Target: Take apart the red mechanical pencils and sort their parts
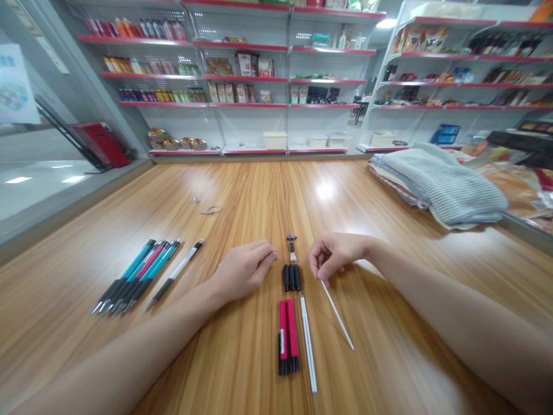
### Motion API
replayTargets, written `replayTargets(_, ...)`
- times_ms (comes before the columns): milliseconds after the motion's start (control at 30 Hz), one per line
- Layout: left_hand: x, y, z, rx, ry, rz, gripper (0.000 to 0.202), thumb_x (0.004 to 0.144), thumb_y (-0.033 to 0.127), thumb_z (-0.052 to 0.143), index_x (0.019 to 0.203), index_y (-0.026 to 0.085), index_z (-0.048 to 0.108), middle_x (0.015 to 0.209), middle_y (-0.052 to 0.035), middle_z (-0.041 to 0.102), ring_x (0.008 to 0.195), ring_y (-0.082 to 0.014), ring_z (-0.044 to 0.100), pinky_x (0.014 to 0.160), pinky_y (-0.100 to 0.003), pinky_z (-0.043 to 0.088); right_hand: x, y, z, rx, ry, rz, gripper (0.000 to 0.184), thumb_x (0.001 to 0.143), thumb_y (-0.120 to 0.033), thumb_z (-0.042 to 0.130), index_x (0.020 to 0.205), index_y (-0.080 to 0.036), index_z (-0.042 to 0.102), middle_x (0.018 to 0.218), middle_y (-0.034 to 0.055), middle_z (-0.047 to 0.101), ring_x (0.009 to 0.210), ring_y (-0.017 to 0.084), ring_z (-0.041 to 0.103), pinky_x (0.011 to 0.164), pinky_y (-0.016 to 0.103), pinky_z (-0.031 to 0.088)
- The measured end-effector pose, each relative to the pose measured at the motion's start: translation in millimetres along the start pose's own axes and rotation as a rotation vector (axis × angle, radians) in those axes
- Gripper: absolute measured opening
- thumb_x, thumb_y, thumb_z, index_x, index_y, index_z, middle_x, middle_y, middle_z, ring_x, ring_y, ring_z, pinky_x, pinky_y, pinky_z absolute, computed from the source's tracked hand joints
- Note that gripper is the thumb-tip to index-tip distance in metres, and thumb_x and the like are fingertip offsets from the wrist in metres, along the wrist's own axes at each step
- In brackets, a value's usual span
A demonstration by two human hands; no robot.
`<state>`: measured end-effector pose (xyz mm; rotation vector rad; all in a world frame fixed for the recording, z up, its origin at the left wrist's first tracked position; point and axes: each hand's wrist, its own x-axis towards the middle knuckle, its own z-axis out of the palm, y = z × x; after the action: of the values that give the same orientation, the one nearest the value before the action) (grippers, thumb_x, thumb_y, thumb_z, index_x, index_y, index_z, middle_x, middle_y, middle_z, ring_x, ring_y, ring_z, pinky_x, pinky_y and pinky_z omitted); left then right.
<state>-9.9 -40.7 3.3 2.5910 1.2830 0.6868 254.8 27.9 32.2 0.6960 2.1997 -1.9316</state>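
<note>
White plastic-looking thin rod point(337, 317): you pinch its upper end between the thumb and fingers of your right hand point(339, 255), right of the frame's centre, and it slants toward the lower right. Your left hand point(242, 271) has its fingers curled near the centre; whether they grip anything, you cannot tell. Black sleeves point(291, 278) lie between your hands, above pink barrels point(292, 328) at lower centre.
</note>
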Motion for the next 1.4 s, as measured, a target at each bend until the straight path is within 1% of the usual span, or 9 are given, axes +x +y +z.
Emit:
replayTargets(133, -0.5, -0.4, 0.2, 0.011, -0.006, 0.004, 0.024, 0.098, 0.027, 0.037, 0.081, 0.019, 0.052, 0.079, -0.0022, 0.056, 0.075, -0.0138, 0.054, 0.068, -0.026, 0.041, 0.8, 1.7, 0.7, 0.048, 0.002, -0.015, 0.027, 0.072, -0.032, 0.076, 0.085, -0.011, 0.064, 0.069, 0.0035, 0.069, 0.047, 0.005, 0.049, 0.041, 0.014, 0.037)
replayTargets(233, -0.5, -0.9, 0.3, 0.014, -0.008, 0.005, 0.024, 0.098, 0.027, 0.037, 0.082, 0.018, 0.052, 0.080, -0.0024, 0.056, 0.075, -0.0138, 0.054, 0.068, -0.026, 0.041, 2.1, 2.2, 1.3, 0.048, 0.006, -0.015, 0.027, 0.071, -0.031, 0.076, 0.084, -0.011, 0.064, 0.068, 0.0022, 0.069, 0.045, 0.005, 0.048, 0.039, 0.014, 0.035)
replayTargets(400, -0.8, -2.1, 0.7, 0.010, -0.011, 0.002, 0.024, 0.098, 0.028, 0.037, 0.083, 0.018, 0.053, 0.081, -0.0024, 0.056, 0.076, -0.0137, 0.054, 0.069, -0.026, 0.041, 3.4, 2.0, 0.8, 0.007, 0.014, 0.002, 0.029, 0.070, -0.033, 0.077, 0.085, -0.011, 0.064, 0.066, 0.0002, 0.067, 0.042, 0.004, 0.046, 0.036, 0.013, 0.033)
replayTargets(500, -1.5, -2.8, 1.2, 0.011, -0.020, -0.003, 0.024, 0.098, 0.028, 0.037, 0.083, 0.018, 0.053, 0.081, -0.0021, 0.056, 0.076, -0.0137, 0.054, 0.070, -0.026, 0.041, 3.5, 1.5, 1.5, -0.027, 0.020, 0.020, 0.029, 0.071, -0.033, 0.076, 0.087, -0.011, 0.065, 0.065, -0.0004, 0.066, 0.042, 0.004, 0.047, 0.036, 0.013, 0.034)
replayTargets(633, -1.1, -3.5, 1.6, 0.008, -0.015, -0.001, 0.023, 0.097, 0.028, 0.038, 0.083, 0.018, 0.053, 0.081, -0.0021, 0.056, 0.076, -0.0137, 0.054, 0.070, -0.026, 0.040, 5.2, 1.1, 4.6, -0.089, 0.060, 0.040, 0.027, 0.072, -0.032, 0.074, 0.088, -0.012, 0.066, 0.060, -0.0019, 0.063, 0.044, 0.005, 0.049, 0.037, 0.013, 0.035)
replayTargets(733, -0.5, -3.3, 1.5, 0.006, -0.009, -0.001, 0.023, 0.097, 0.027, 0.038, 0.082, 0.018, 0.053, 0.080, -0.0018, 0.055, 0.075, -0.0135, 0.053, 0.069, -0.026, 0.040, 7.0, 1.5, 6.8, -0.148, 0.080, 0.013, 0.027, 0.072, -0.032, 0.074, 0.088, -0.011, 0.068, 0.058, -0.0027, 0.060, 0.046, 0.006, 0.050, 0.040, 0.014, 0.034)
replayTargets(933, -0.5, -3.3, 2.0, 0.008, -0.005, 0.001, 0.023, 0.097, 0.028, 0.038, 0.082, 0.018, 0.053, 0.080, -0.0021, 0.056, 0.075, -0.0137, 0.053, 0.069, -0.026, 0.041, 8.9, 3.6, 7.6, -0.253, 0.102, -0.036, 0.030, 0.072, -0.036, 0.075, 0.087, -0.011, 0.072, 0.059, -0.0030, 0.059, 0.048, 0.005, 0.046, 0.043, 0.015, 0.032)
replayTargets(1200, 0.3, -2.2, 1.5, -0.003, -0.011, 0.002, 0.023, 0.097, 0.028, 0.038, 0.084, 0.018, 0.054, 0.080, -0.0023, 0.056, 0.076, -0.0139, 0.054, 0.069, -0.026, 0.041, 9.5, 2.9, 9.9, -0.259, 0.103, -0.079, 0.031, 0.072, -0.037, 0.075, 0.087, -0.010, 0.073, 0.064, -0.0005, 0.063, 0.055, 0.006, 0.051, 0.050, 0.016, 0.036)
replayTargets(1400, -0.5, -1.6, 0.6, 0.002, -0.019, 0.010, 0.023, 0.098, 0.028, 0.037, 0.084, 0.018, 0.053, 0.082, -0.0025, 0.057, 0.077, -0.0139, 0.054, 0.070, -0.026, 0.041, 10.4, 6.2, 10.8, -0.258, 0.136, -0.106, 0.033, 0.072, -0.039, 0.076, 0.089, -0.010, 0.074, 0.066, 0.0003, 0.064, 0.056, 0.007, 0.052, 0.051, 0.017, 0.037)
